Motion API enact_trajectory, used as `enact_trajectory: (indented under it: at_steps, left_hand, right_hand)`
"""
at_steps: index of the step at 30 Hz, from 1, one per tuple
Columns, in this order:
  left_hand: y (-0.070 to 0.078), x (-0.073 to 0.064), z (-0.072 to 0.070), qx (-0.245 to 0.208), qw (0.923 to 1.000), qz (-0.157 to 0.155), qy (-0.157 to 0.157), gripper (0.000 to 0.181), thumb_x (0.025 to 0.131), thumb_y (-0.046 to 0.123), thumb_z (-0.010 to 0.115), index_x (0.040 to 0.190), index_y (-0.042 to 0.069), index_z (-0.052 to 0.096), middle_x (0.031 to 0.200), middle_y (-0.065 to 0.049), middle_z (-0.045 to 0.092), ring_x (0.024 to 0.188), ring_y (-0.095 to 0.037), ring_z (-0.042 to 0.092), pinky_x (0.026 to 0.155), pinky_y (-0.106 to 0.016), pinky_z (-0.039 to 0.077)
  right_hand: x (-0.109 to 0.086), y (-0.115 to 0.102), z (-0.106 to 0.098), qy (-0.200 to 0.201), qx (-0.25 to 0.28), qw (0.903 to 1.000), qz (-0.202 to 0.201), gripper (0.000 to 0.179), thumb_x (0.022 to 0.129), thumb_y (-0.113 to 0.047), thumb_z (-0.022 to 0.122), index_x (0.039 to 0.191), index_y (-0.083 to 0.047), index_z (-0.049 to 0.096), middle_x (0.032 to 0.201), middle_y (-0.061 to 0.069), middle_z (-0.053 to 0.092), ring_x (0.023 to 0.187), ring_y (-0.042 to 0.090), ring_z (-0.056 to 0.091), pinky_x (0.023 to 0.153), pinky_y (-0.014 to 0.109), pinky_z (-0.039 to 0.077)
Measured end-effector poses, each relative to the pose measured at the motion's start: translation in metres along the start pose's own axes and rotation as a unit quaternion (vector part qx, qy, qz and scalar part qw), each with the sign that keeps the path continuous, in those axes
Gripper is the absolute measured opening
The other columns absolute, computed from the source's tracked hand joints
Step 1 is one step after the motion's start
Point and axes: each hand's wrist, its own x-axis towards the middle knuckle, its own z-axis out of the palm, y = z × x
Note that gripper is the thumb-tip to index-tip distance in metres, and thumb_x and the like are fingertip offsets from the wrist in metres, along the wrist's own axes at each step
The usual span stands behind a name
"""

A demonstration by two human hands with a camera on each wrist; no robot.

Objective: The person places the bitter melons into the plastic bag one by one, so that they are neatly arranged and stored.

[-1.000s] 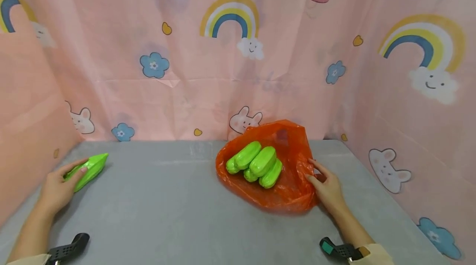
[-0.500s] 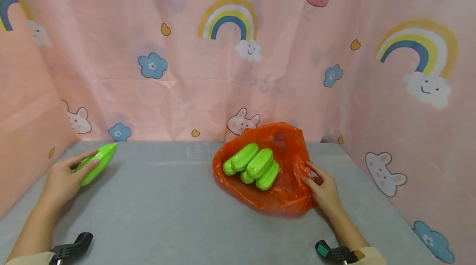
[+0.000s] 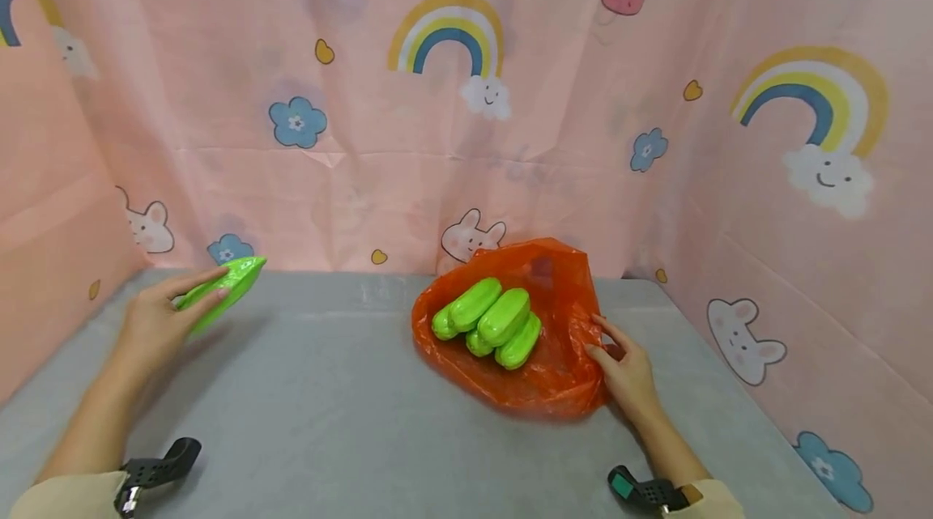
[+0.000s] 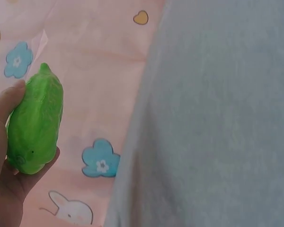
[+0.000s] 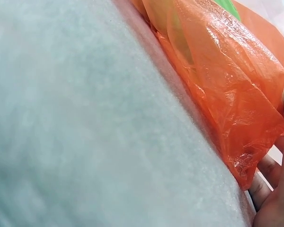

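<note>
My left hand (image 3: 156, 325) grips a glossy green papaya-like fruit (image 4: 35, 120) between thumb and fingers, above the left part of the table. It is ridged, with a small nub at one end; its pointed tip faces right and away in the head view. On the right, an orange plastic bag (image 3: 557, 357) lies with its mouth spread wide. Several similar green fruits (image 3: 504, 316) are piled inside. My right hand (image 3: 632, 377) pinches the bag's right edge between thumb and fingers. In the right wrist view, crumpled orange film (image 5: 241, 94) hides most of the fruits.
A grey cloth-like surface (image 3: 328, 397) covers the table between the hands. Pink printed curtains (image 3: 350, 195) enclose the back and both sides. The bag's far edge stands close to the back curtain. Black straps (image 3: 156, 466) sit on both wrists.
My left hand has moved right and away from me, raising the green fruit off the table. My right hand stays at the bag's edge; the view has shifted slightly.
</note>
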Motion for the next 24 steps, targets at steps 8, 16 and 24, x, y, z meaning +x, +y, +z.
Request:
enact_trajectory:
  at_steps: [8, 16, 24]
  left_hand:
    - [0.030, 0.007, 0.010, -0.038, 0.9987, 0.031, 0.014, 0.047, 0.093, 0.029, 0.074, 0.134, 0.007, 0.066, 0.141, -0.024, 0.059, 0.136, -0.051, 0.047, 0.103, -0.069, 0.040]
    - [0.054, 0.015, 0.026, -0.059, 0.9961, 0.057, 0.031, 0.042, 0.089, 0.028, 0.078, 0.126, 0.010, 0.071, 0.140, -0.015, 0.063, 0.132, -0.041, 0.054, 0.079, 0.004, 0.033]
    - [0.080, 0.022, 0.049, -0.128, 0.9885, 0.058, 0.057, 0.043, 0.088, 0.021, 0.080, 0.128, 0.010, 0.070, 0.136, -0.013, 0.066, 0.113, -0.009, 0.056, 0.074, -0.001, 0.045]
  right_hand:
    - [0.000, -0.003, 0.000, 0.002, 0.000, 1.0000, -0.001, 0.048, 0.098, -0.010, 0.063, 0.145, -0.005, 0.054, 0.139, 0.023, 0.058, 0.077, -0.004, 0.059, 0.070, 0.012, 0.052]
    - [0.001, 0.002, 0.000, 0.005, -0.002, 1.0000, -0.005, 0.049, 0.098, -0.012, 0.063, 0.146, -0.006, 0.054, 0.140, 0.023, 0.058, 0.079, -0.006, 0.060, 0.071, 0.011, 0.052]
    - [0.001, 0.001, 0.000, 0.007, -0.013, 0.9999, -0.001, 0.048, 0.098, -0.011, 0.063, 0.145, -0.007, 0.055, 0.138, 0.021, 0.060, 0.077, -0.001, 0.057, 0.070, 0.011, 0.051]
